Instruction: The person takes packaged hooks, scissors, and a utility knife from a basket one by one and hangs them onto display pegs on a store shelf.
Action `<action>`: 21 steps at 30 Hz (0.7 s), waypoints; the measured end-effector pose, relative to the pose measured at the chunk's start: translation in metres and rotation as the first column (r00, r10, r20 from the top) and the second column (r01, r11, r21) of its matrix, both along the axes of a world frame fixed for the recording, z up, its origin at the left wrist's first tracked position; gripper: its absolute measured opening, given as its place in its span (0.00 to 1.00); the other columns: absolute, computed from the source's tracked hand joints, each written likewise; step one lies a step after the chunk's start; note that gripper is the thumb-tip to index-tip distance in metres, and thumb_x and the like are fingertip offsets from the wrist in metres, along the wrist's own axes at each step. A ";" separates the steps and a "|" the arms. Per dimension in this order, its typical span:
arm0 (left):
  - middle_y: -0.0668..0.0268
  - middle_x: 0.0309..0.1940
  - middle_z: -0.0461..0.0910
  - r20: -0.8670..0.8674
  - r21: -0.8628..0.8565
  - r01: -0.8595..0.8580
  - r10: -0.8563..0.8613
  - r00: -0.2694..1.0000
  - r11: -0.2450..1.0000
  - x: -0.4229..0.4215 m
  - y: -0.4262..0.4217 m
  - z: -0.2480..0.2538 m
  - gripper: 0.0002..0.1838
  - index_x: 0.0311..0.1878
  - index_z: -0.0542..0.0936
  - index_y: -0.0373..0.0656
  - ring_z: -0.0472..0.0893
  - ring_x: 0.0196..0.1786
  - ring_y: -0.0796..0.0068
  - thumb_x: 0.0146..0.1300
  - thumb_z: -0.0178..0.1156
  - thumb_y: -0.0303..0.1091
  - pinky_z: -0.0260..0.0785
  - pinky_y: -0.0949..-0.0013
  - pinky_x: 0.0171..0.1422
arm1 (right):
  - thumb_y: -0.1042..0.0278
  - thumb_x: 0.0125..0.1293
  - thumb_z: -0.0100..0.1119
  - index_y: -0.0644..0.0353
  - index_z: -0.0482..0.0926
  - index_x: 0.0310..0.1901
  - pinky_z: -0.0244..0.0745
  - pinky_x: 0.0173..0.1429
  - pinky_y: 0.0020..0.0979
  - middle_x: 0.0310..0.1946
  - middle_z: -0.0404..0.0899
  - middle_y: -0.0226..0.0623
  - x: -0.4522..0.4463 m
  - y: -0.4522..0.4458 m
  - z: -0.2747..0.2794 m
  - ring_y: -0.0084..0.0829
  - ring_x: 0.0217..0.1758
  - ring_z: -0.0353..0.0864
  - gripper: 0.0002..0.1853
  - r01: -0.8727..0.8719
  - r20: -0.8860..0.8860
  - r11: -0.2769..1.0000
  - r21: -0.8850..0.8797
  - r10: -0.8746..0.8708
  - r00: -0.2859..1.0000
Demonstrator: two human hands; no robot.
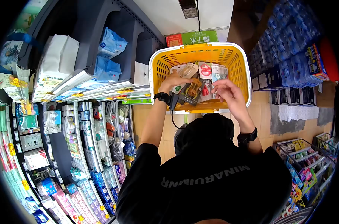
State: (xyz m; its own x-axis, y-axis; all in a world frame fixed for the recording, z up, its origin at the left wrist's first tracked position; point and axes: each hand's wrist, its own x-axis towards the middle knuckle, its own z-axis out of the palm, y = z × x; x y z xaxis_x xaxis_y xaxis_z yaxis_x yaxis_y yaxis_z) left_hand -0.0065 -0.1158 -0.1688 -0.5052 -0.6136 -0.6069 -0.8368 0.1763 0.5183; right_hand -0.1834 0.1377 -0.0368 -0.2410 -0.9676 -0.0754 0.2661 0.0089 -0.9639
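In front of me is a yellow plastic basket (169, 59) with a white rim, holding several blister packs. My left hand (172, 81) reaches in on the left side, thumb stretched out over the packs; its other fingers show only in part. Beside that thumb lies a dark pack with a yellow-brown item (193, 91) I cannot name. A pale beige pack (189, 70) is just above it. Scissors with pink-red handles (205, 69) lie in a pack further back. My right hand (229, 95) hovers at the basket's right, fingers loosely bent and apart, nothing visible in them.
Shelves with blue packs (111, 43) and white bags (59, 56) stand at left, above racks of small goods (87, 134). A green carton (205, 36) sits behind the basket. Bottled water packs (289, 44) are stacked at right, with a snack rack (305, 156) lower down.
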 end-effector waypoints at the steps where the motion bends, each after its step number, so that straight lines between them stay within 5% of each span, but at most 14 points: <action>1: 0.36 0.71 0.61 -0.009 -0.036 0.010 -0.011 1.000 0.999 0.003 -0.003 -0.015 0.69 0.72 0.57 0.21 0.66 0.73 0.45 0.36 0.75 0.65 0.61 0.64 0.75 | 0.81 0.70 0.50 0.65 0.77 0.53 0.73 0.47 0.22 0.38 0.83 0.34 -0.001 0.000 0.000 0.20 0.40 0.78 0.12 -0.001 0.001 1.000 0.001 0.001 1.000; 6: 0.37 0.67 0.67 -0.067 -0.181 0.124 -0.138 0.988 0.976 0.010 0.000 -0.013 0.64 0.70 0.62 0.22 0.71 0.69 0.47 0.37 0.77 0.60 0.65 0.65 0.71 | 0.78 0.72 0.48 0.60 0.78 0.52 0.69 0.41 0.19 0.39 0.83 0.33 -0.004 -0.002 -0.004 0.19 0.38 0.76 0.11 -0.011 -0.034 1.000 -0.014 0.011 0.999; 8: 0.38 0.62 0.73 -0.004 -0.077 0.023 -0.024 1.000 0.997 0.008 0.005 0.008 0.60 0.67 0.65 0.21 0.76 0.64 0.50 0.37 0.79 0.56 0.68 0.66 0.68 | 0.77 0.72 0.49 0.60 0.78 0.52 0.69 0.41 0.19 0.39 0.83 0.33 -0.005 -0.002 -0.005 0.19 0.38 0.76 0.11 -0.017 -0.031 1.000 -0.012 0.017 0.999; 12: 0.38 0.59 0.76 0.014 -0.129 0.020 -0.018 1.000 0.991 0.008 0.000 -0.002 0.59 0.65 0.66 0.20 0.78 0.62 0.51 0.36 0.79 0.55 0.69 0.67 0.66 | 0.81 0.71 0.50 0.65 0.77 0.52 0.74 0.47 0.23 0.38 0.82 0.34 -0.007 -0.001 0.002 0.21 0.39 0.78 0.11 -0.028 -0.029 0.999 0.030 0.029 0.999; 15: 0.37 0.68 0.67 0.028 0.004 0.013 -0.013 1.000 1.000 0.007 -0.002 0.009 0.69 0.71 0.56 0.18 0.72 0.69 0.51 0.36 0.80 0.58 0.66 0.67 0.69 | 0.80 0.72 0.50 0.64 0.77 0.52 0.74 0.48 0.23 0.38 0.82 0.34 -0.007 -0.001 -0.001 0.21 0.39 0.79 0.10 -0.034 -0.018 0.999 0.018 0.034 0.999; 17: 0.37 0.66 0.70 -0.048 -0.077 0.037 -0.040 0.998 0.996 0.013 -0.004 -0.006 0.66 0.71 0.56 0.18 0.74 0.67 0.54 0.38 0.80 0.56 0.68 0.68 0.67 | 0.79 0.73 0.50 0.64 0.77 0.52 0.74 0.48 0.23 0.38 0.82 0.35 -0.008 -0.002 -0.002 0.21 0.40 0.79 0.10 -0.037 -0.026 0.999 0.013 0.037 0.999; 21: 0.38 0.66 0.70 -0.124 0.078 0.079 -0.069 0.990 0.994 0.017 0.010 0.038 0.64 0.72 0.57 0.22 0.74 0.67 0.51 0.42 0.80 0.56 0.68 0.63 0.67 | 0.79 0.73 0.50 0.64 0.77 0.52 0.74 0.50 0.23 0.39 0.82 0.35 -0.008 -0.003 -0.005 0.21 0.41 0.79 0.10 -0.068 -0.018 0.997 0.036 0.068 0.998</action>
